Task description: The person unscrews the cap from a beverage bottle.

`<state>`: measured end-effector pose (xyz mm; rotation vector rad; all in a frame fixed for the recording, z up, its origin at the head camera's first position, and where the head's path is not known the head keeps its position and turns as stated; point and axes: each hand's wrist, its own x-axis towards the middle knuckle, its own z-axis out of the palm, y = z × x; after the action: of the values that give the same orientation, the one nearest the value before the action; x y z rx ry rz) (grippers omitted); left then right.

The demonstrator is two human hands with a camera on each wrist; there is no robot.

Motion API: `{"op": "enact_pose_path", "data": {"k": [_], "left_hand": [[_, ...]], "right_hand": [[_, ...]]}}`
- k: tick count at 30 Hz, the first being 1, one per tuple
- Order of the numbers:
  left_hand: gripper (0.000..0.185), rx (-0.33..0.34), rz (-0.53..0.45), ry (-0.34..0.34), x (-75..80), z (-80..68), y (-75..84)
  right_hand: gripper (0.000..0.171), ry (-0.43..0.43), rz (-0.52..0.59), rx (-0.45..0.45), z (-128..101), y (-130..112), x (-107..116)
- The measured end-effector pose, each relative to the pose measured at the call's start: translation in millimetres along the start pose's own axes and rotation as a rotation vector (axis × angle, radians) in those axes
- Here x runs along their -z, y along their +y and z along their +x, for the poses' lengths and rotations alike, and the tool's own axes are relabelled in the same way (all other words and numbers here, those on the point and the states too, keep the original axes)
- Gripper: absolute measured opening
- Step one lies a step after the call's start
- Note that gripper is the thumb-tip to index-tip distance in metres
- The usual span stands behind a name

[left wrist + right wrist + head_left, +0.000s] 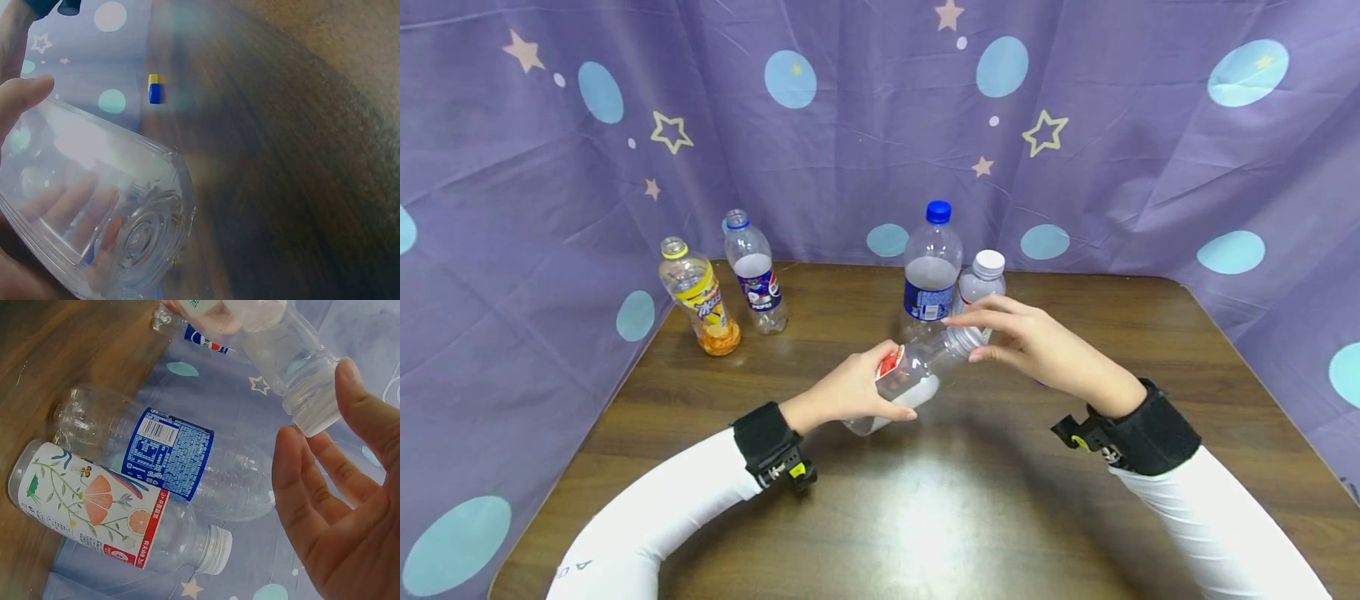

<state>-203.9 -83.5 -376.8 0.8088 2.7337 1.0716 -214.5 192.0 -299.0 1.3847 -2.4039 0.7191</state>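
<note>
Bench (925, 517): wooden, carrying four upright bottles along the back edge. Nearest the work stand the blue-capped bottle (931, 271) and the white-capped bottle (982, 279), just behind the right hand.

Clear bottle (910, 379): held tilted above the bench, cap end up and to the right. Left hand (850, 396) wraps round its lower body; grip appears firm.

Right hand (1033, 342): fingers spread and relaxed about the white cap (309, 409), holding nothing.

Risk: a sideways sweep of the right hand could topple the two bottles behind. A smooth, thin-walled body may slip or buckle under twisting.
</note>
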Motion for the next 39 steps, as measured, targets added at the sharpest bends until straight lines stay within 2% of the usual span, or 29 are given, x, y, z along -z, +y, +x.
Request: {"op": "enact_pose_path", "data": {"k": [2, 6, 8, 11, 15, 19, 23, 26, 29, 32, 35, 39], "left_hand": [[0.066, -0.001, -0.004, 0.0, -0.1, -0.4, -0.2], [0.067, -0.003, -0.006, 0.0, -0.2, -1.4, 0.2], [0.068, -0.001, 0.001, 0.002, 0.0, -1.8, 0.6], [0.069, -0.001, 0.007, 0.004, -0.1, -1.9, 0.4], [0.069, 0.003, 0.001, -0.002, -1.1, -2.2, -0.1], [0.069, 0.002, 0.001, -0.001, -2.0, -2.7, 0.4], [0.07, 0.003, 0.001, -0.005, -1.7, -2.1, 0.8], [0.07, 0.001, 0.01, 0.001, -1.6, -1.7, -0.5], [0.07, -0.001, 0.022, 0.011, -1.3, -1.9, -2.7], [0.071, -0.002, 0.023, 0.017, -0.6, -2.2, -4.3], [0.071, 0.003, 0.018, 0.015, 0.4, -2.9, -5.1], [0.072, 0.01, 0.017, 0.007, 1.5, -4.4, -4.2]], "right_hand": [[0.049, 0.008, 0.011, -0.003, 0, -1, 0], [0.035, 0.04, 0.034, -0.069, -1, -5, -3], [0.03, 0.058, 0.051, -0.122, 1, -6, -5], [0.03, 0.058, 0.064, -0.25, 4, -8, -6], [0.028, -0.032, 0.075, -0.47, 7, -11, -2], [0.03, -0.123, 0.1, -0.575, 7, -13, 1], [0.027, -0.14, 0.126, -0.55, 7, -14, 3], [0.022, -0.141, 0.159, -0.469, 5, -12, 6], [0.034, -0.11, 0.146, -0.341, 3, -10, 8], [0.045, -0.068, 0.077, -0.239, 2, -9, 10], [0.045, -0.036, 0.049, -0.222, 1, -10, 9], [0.031, 0.04, 0.085, -0.249, 2, -12, 1]]}}
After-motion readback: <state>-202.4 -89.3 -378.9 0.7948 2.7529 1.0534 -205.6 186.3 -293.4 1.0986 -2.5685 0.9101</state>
